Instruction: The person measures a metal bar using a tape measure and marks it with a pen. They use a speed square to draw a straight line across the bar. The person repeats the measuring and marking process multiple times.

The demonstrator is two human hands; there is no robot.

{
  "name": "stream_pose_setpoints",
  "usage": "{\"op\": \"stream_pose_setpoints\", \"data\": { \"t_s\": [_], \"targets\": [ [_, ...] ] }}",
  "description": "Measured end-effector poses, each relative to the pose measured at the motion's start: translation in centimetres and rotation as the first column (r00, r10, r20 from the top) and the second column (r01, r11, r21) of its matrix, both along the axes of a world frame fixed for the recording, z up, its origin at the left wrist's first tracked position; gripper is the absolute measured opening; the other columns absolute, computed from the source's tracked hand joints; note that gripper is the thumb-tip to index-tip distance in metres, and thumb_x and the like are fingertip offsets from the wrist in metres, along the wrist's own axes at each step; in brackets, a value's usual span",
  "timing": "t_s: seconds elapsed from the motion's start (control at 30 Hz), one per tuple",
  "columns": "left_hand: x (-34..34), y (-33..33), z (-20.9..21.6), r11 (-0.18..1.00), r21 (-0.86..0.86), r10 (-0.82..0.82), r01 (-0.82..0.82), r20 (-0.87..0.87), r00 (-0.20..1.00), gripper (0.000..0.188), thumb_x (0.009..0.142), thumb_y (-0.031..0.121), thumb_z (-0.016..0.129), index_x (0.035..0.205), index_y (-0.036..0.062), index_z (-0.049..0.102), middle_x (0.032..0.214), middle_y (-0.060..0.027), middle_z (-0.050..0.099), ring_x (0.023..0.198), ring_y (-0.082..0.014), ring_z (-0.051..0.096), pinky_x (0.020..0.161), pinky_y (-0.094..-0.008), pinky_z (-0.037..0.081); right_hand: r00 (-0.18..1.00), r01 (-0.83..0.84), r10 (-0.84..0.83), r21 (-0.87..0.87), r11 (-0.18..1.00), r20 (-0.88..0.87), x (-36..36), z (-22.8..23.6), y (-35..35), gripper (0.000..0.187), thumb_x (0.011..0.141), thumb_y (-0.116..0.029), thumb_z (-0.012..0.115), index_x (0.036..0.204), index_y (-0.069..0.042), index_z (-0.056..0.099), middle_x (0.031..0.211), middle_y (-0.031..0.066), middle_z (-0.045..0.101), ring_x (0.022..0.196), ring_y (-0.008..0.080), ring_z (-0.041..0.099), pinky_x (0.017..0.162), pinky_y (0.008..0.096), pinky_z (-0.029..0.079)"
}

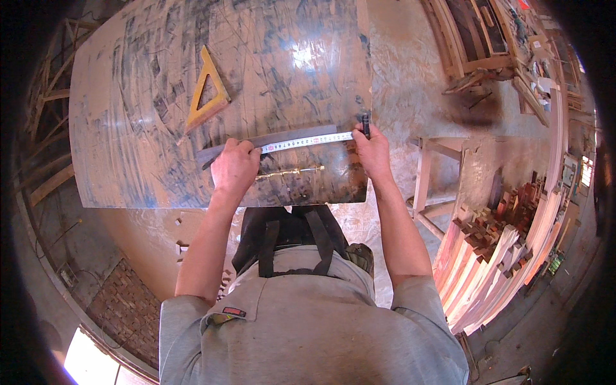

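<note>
2 hands (235, 168) (373, 151) hold flat tape (305, 142) beside wooden strip (282, 137).

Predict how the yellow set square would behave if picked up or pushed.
The yellow set square is probably stiff, since its edges look straight. Its open middle suggests it's fairly light for its size. Being triangular, it likely won't roll.

Wood strip (295, 133): narrow, straight, grey-brown, on surface (141, 160), right end angled slightly farther out; left hand (236, 168) over its left part. Tape measure (305, 142): white blade, dark and red markings, drawn straight along strip's near edge, reaching right hand (373, 151).
</note>
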State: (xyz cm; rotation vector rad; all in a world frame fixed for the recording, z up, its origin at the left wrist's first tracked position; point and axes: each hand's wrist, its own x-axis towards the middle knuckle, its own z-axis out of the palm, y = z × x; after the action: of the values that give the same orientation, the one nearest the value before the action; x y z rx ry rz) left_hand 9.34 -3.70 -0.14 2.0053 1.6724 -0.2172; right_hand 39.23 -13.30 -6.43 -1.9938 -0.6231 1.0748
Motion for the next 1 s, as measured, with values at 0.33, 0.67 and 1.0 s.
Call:
{"op": "stream_pose_setpoints", "data": {
  "t_s": [0.33, 0.67, 1.0],
  "targets": [
    [0.2, 0.2, 0.3, 1.0, -0.005, -0.009, 0.009, -0.002, 1.0, 0.029, 0.096, 0.036, 0.063, 0.098, 0.0085, 0.073, 0.106, -0.0146, 0.067, 0.095, -0.0388, 0.069, 0.082, -0.0513, 0.056, 0.993, -0.069, 0.066, 0.033, 0.997, 0.102, -0.8, -0.9, 0.0, 0.017, 0.093, -0.016, 0.07, 0.099, -0.001, 0.07, 0.073, 0.0048, 0.066, 0.068, 0.0119, 0.06, 0.064, 0.0316, 0.05],
    [0.4, 0.2, 0.5, 1.0, -0.018, -0.009, 0.01, 0.008, 1.0, 0.03, 0.095, 0.036, 0.064, 0.097, 0.0076, 0.072, 0.105, -0.0141, 0.066, 0.096, -0.0384, 0.069, 0.083, -0.0509, 0.056, 0.998, -0.044, 0.043, 0.015, 0.999, 0.043, -1.4, -0.6, 0.1, 0.019, 0.093, -0.016, 0.071, 0.103, 0.0, 0.07, 0.075, 0.0039, 0.065, 0.07, 0.0113, 0.058, 0.066, 0.0309, 0.049],
    [0.3, 0.1, 0.4, 1.0, -0.029, -0.003, 0.003, -0.021, 1.0, 0.029, 0.095, 0.037, 0.064, 0.097, 0.0093, 0.073, 0.107, -0.0144, 0.066, 0.096, -0.0391, 0.069, 0.083, -0.0515, 0.056, 0.994, -0.084, 0.086, -0.034, 0.996, 0.065, -1.5, -0.8, 0.1, 0.022, 0.093, -0.018, 0.072, 0.105, 0.0, 0.069, 0.078, 0.0067, 0.066, 0.072, 0.0139, 0.059, 0.069, 0.0325, 0.05]
  ]
}}
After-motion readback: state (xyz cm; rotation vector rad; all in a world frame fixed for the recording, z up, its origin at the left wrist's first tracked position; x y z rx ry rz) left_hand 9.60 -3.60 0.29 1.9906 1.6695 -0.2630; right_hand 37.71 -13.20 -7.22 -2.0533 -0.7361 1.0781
